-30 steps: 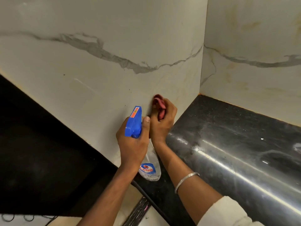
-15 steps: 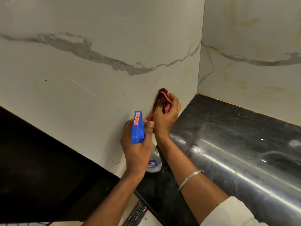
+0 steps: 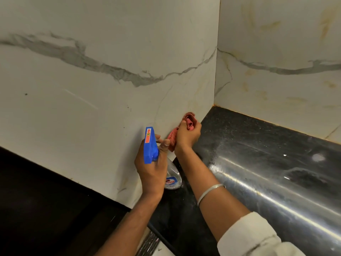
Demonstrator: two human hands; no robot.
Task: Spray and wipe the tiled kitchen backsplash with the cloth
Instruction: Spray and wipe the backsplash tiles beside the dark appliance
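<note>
While the right hand (image 3: 187,134) bunches a crumpled reddish-pink cloth (image 3: 190,121) against the backsplash (image 3: 103,108), its fingers are curled tight around the soft folds, pressing them to the tile low on the wall, just above the counter edge and near the inner corner. The backsplash is smooth, glossy white tile with grey marble veining that runs in a jagged band across both walls; small dark specks dot the left wall, and yellowish streaks stain the right one. The left hand (image 3: 153,167) is wrapped around the neck of a spray bottle (image 3: 173,177), fingers closed on it, thumb up beside the blocky blue plastic trigger head (image 3: 150,145). The bottle's clear, rounded body hangs below the hand, showing a red and blue label. The nozzle sits close to the wall, just left of the cloth. A thin silvery bangle (image 3: 209,193) circles the right forearm above a cream sleeve (image 3: 254,237). The countertop (image 3: 267,163) is polished black stone, speckled and reflective.
</note>
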